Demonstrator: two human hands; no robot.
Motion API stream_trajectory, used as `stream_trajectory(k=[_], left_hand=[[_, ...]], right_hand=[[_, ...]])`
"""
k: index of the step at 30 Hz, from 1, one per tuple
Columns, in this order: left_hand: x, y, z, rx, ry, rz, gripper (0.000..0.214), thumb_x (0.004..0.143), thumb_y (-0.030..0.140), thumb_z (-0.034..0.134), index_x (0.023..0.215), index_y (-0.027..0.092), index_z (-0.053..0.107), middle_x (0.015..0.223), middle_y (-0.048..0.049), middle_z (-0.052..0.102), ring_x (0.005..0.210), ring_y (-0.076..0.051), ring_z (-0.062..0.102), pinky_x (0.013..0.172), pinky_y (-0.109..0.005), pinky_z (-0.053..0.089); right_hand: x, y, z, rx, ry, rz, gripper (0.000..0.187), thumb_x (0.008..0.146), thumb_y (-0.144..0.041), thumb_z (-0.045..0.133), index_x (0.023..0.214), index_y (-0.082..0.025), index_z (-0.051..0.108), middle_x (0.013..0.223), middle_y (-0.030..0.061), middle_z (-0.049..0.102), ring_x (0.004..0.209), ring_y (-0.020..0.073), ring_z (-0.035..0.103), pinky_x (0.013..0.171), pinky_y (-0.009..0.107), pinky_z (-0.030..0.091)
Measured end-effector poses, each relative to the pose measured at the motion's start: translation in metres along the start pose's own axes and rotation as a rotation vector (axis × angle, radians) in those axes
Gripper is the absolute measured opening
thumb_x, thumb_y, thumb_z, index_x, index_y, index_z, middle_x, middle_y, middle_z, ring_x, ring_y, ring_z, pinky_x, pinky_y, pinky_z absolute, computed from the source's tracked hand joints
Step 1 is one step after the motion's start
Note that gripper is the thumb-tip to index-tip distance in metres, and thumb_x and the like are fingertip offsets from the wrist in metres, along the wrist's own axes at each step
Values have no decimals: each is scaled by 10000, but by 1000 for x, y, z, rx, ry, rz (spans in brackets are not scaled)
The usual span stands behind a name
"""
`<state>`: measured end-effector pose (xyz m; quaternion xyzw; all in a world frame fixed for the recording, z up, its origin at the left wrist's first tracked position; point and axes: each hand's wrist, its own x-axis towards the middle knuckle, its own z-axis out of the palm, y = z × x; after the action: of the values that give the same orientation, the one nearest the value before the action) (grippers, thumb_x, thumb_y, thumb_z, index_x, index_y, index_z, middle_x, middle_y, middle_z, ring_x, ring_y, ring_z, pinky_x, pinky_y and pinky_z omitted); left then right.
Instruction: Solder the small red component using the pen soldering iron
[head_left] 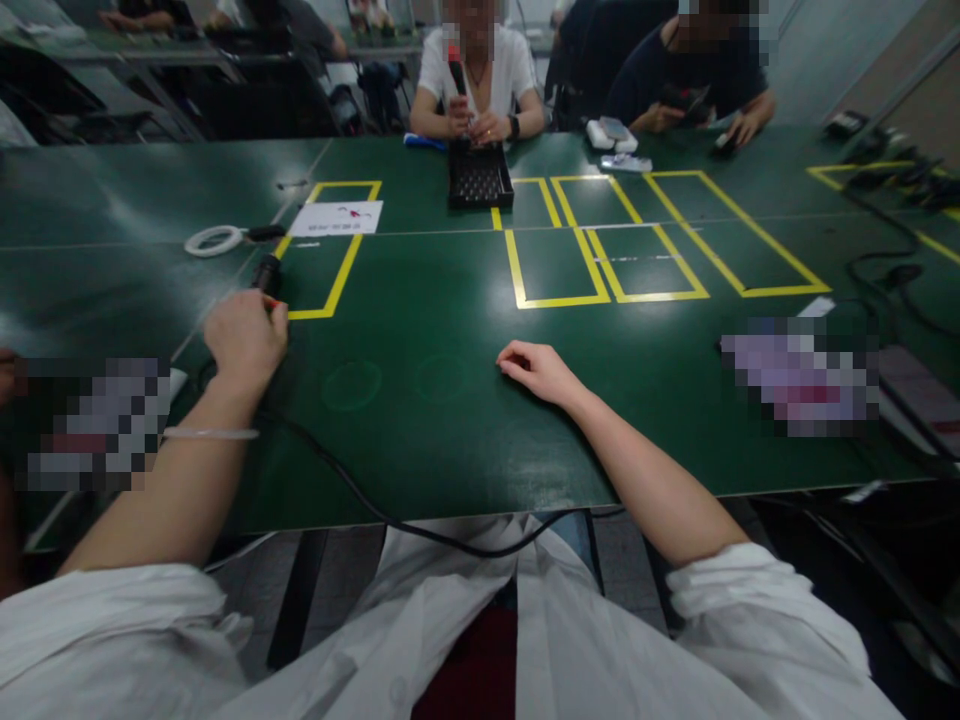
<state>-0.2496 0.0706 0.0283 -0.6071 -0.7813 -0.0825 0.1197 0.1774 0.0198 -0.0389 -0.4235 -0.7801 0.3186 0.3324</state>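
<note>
On the left side of the green table, my left hand (pixel 246 338) is closed around a black cylindrical device (pixel 266 272). The device's dark end sticks out beyond my fingers, and a bit of red shows beside my thumb. Most of its body is hidden by the hand, so its kind is unclear. A black cable (pixel 337 470) runs from near my left wrist, over the table's front edge and across my lap. My right hand (pixel 536 370) rests on the table right of centre, its fingers loosely curled, with nothing visible in them.
Yellow tape outlines (pixel 562 302) mark the green table (pixel 450 440). A printed sheet (pixel 337 217) and a coiled white cable (pixel 214 240) lie at left. Across the table, a person (pixel 480 90) holds a red-and-black tool above a black tray (pixel 480 195); another person (pixel 690 80) sits at right.
</note>
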Motion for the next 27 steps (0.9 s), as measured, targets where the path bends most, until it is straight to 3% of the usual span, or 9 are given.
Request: stream_trajectory(k=[3,8,11,15,18,23,27], left_hand=[[-11,50,-11,-367,-70,117,413,967,423,457,1178,102,608,1072,-109,698,954,-213,629,893,-345,460],[-50,138,-16,-952,-464,384,343,911,418,549,1055,120,639,848,-68,681,772,-166,642,774,-299,504],[-74,171,-10,-1106,-689,507,448,897,430,577,1204,105,610,792,-47,643,729,-157,614,723,-295,496],[-92,186,3,-1208,-872,555,639,904,419,600,1434,95,451,723,-7,609,699,-143,594,692,-274,467],[-97,189,9,-1275,-902,561,697,904,411,612,1485,90,399,715,2,602,706,-138,592,711,-271,461],[-100,189,14,-1340,-902,499,647,931,434,577,1471,107,438,762,-18,623,734,-144,602,750,-291,476],[-99,186,21,-1444,-900,391,511,939,450,558,1316,105,537,847,-52,648,721,-134,603,746,-297,494]], right_hand=[[0,0,0,6,-4,3,176,899,-303,558,907,-167,669,786,25,675,676,143,554,670,261,405],[0,1,0,20,-12,10,161,892,-296,566,923,-169,660,790,18,667,674,137,557,670,261,412],[-1,0,1,115,-29,11,205,874,-303,602,1031,-173,620,787,-2,653,652,122,552,664,254,429],[-1,-4,4,247,-88,-5,374,833,-359,681,1141,-188,556,794,-21,651,641,111,548,637,241,432],[-1,-6,8,249,-125,-22,293,845,-346,659,1075,-182,581,781,-12,653,645,113,552,636,244,434],[-1,-7,9,220,-105,-29,202,866,-331,633,996,-178,608,792,3,660,653,116,549,636,246,430],[-2,-7,7,198,-72,-22,185,858,-306,629,986,-176,602,775,-5,645,635,111,539,623,242,418]])
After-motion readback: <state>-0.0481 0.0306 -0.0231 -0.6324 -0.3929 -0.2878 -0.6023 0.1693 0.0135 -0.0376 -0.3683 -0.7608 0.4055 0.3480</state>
